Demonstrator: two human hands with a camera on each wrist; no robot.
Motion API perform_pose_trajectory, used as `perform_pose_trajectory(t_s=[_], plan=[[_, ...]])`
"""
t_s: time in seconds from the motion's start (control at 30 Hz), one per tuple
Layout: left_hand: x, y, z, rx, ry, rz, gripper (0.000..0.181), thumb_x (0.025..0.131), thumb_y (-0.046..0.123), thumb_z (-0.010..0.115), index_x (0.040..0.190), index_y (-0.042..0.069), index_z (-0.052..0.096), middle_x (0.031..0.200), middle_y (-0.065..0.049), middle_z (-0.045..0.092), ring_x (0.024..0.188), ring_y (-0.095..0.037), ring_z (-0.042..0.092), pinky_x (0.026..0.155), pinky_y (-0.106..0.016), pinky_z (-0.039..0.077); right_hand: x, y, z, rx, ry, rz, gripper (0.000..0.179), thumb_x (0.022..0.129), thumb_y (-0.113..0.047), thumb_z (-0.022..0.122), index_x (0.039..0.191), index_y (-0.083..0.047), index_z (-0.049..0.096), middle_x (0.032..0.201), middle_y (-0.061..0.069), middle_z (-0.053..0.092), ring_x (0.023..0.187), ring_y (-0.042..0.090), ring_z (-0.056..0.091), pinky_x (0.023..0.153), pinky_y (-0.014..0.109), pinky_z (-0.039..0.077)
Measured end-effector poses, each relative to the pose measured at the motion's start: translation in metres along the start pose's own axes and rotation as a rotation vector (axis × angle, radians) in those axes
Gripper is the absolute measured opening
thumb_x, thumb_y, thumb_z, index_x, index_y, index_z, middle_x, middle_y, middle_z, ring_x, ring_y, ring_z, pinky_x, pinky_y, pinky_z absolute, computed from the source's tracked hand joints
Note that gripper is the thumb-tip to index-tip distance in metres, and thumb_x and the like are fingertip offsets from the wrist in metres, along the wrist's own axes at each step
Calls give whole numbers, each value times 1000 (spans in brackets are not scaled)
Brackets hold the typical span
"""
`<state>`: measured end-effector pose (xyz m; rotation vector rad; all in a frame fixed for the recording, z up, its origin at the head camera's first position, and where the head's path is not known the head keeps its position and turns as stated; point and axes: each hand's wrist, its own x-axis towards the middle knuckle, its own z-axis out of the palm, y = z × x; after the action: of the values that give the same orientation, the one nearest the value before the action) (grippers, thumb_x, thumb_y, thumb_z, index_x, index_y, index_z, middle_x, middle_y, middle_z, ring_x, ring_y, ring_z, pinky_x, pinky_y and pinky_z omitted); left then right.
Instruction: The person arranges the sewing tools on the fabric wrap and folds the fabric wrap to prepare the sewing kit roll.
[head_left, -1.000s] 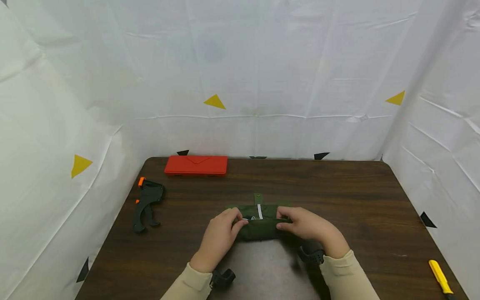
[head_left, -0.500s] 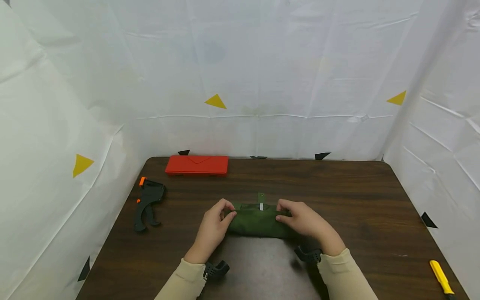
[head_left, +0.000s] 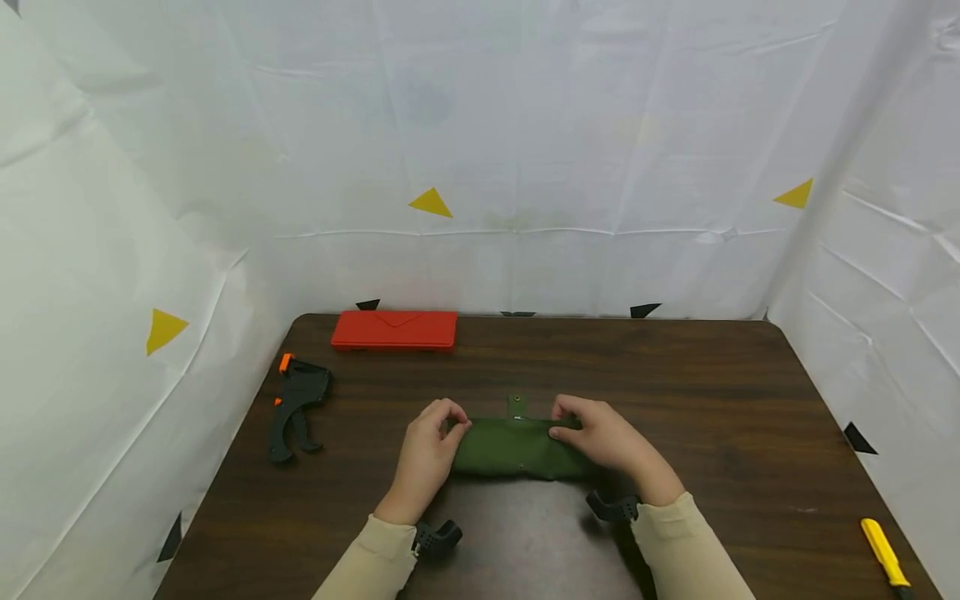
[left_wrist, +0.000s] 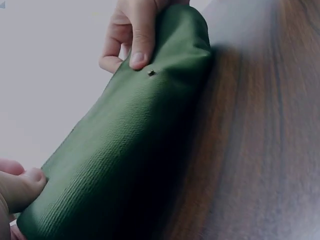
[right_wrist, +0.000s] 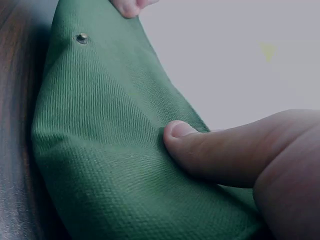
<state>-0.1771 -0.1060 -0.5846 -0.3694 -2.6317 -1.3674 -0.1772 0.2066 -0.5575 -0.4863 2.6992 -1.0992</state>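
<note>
A green cloth pouch [head_left: 510, 452] stands on the table between both hands, its long upper edge running left to right. My left hand [head_left: 424, 458] pinches that edge at the left end, thumb on the near face. Toward the right end, my right hand [head_left: 617, 442] pinches the same edge, the thumb [right_wrist: 192, 147] pressing into the cloth in the right wrist view. A small metal snap stud [left_wrist: 151, 73] sits on the near face. Behind the edge, a short green strap [head_left: 516, 406] with a snap sticks up. The pouch's inside is hidden.
At the back left lies a red case [head_left: 393, 331]. A black clamp with orange parts [head_left: 297, 408] is on the left side of the wooden table [head_left: 675, 367]. Near the right edge lies a yellow-handled tool [head_left: 883, 552]. White sheeting [head_left: 525, 150] surrounds the table.
My left hand has moved left and slightly away along the pouch's edge. The near side of the cloth has come up, covering the white label and ring that showed inside.
</note>
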Motion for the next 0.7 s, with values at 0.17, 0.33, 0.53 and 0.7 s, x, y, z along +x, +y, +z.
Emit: perform_pose_trajectory(t_s=[0.17, 0.33, 0.53, 0.7], plan=[[0, -11, 2, 34, -32, 7, 16, 104, 13, 75, 100, 29, 77, 95, 10, 59, 76, -10, 53, 67, -24, 48, 4, 5, 7, 3, 7, 57, 19, 102, -24, 79, 98, -24, 60, 93, -4, 65, 78, 14, 53, 75, 36, 45], [-1, -11, 0, 85, -30, 30, 29, 106, 5, 69, 103, 29, 84, 103, 9, 63, 94, -9, 63, 79, -27, 57, 5, 8, 12, -7, 15, 91, 18, 103, -25, 78, 98, -23, 60, 90, -4, 64, 75, 15, 51, 73, 36, 44], [-5, 4, 2, 247, -27, 360, 35, 104, -3, 61, 121, 19, 83, 131, 0, 67, 124, -23, 61, 110, -46, 51, 5, 9, 15, 17, -15, 125, 18, 104, -23, 76, 99, -21, 59, 79, -3, 52, 65, 14, 40, 65, 35, 38], [-12, 18, 9, 309, -311, 485, 34, 110, 22, 66, 142, 13, 73, 146, 4, 68, 137, -17, 63, 122, -49, 48, 7, 10, 15, 23, -6, 150, 17, 103, -22, 77, 98, -21, 61, 79, -3, 54, 67, 15, 45, 66, 34, 40]])
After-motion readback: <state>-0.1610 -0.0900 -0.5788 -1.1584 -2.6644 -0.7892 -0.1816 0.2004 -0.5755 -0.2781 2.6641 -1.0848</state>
